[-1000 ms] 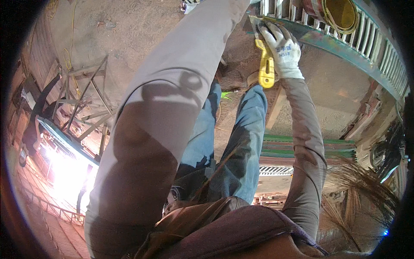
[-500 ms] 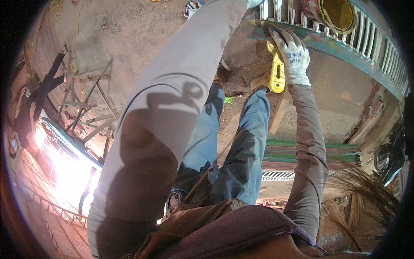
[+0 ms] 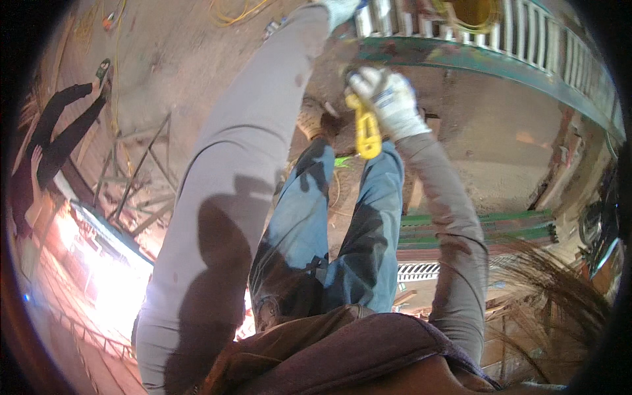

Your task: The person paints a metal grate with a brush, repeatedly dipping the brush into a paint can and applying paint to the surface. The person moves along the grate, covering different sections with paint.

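Observation:
In a white work glove, my right hand [image 3: 384, 95] is closed around a yellow-handled tool [image 3: 368, 135]. Its slotted handle hangs down below my fingers, above my blue-trousered leg; the glove hides the tool's other end. At the top edge, my left hand [image 3: 341, 9], gloved too, is partly cut off beside the end of a green metal frame [image 3: 454, 56] with pale bars. Its fingers are not clear enough to read. An open round can [image 3: 469, 27] with brownish-yellow contents sits on the bars, right of my left hand.
On the left are a metal trestle frame [image 3: 135, 168], a very bright light [image 3: 108, 270] and another person in dark clothes [image 3: 49, 141]. Green and reddish metal bars [image 3: 477, 230] lie at the right. A yellow cable [image 3: 240, 18] loops on the floor.
My right hand has moved left with the yellow-handled tool, away from the green frame's near edge. My left arm has shifted left, and more of its glove shows at the top.

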`<state>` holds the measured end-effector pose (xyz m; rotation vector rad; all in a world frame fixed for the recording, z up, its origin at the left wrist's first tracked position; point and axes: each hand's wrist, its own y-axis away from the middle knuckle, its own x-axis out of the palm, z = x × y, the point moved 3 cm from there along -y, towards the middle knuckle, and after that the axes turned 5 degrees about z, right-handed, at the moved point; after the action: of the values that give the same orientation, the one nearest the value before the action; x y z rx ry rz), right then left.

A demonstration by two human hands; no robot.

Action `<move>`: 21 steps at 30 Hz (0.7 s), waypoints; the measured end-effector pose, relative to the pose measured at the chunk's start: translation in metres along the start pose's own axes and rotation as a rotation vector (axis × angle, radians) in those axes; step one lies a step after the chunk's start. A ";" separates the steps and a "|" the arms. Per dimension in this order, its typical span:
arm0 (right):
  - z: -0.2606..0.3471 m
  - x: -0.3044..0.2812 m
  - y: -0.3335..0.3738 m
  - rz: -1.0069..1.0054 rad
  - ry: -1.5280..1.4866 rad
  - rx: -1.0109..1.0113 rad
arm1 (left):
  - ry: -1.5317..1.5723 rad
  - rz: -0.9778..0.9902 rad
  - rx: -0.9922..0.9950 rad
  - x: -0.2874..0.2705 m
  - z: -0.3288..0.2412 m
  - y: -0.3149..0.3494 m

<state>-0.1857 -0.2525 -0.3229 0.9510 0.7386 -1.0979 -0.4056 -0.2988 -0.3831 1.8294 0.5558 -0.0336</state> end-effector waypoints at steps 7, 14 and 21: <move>-0.063 -0.016 0.103 -0.519 -0.597 0.459 | -0.011 -0.186 -0.016 -0.010 0.028 -0.001; -0.330 -0.046 0.210 -1.086 -0.508 0.670 | 0.012 -0.224 -0.150 -0.020 0.054 -0.049; -0.370 -0.090 0.207 -0.677 -0.117 0.855 | 0.049 -0.215 -0.136 -0.016 0.046 -0.025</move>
<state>-0.0292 0.1504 -0.3474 1.3662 0.4856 -2.1433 -0.4173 -0.3409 -0.4159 1.6362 0.7699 -0.0939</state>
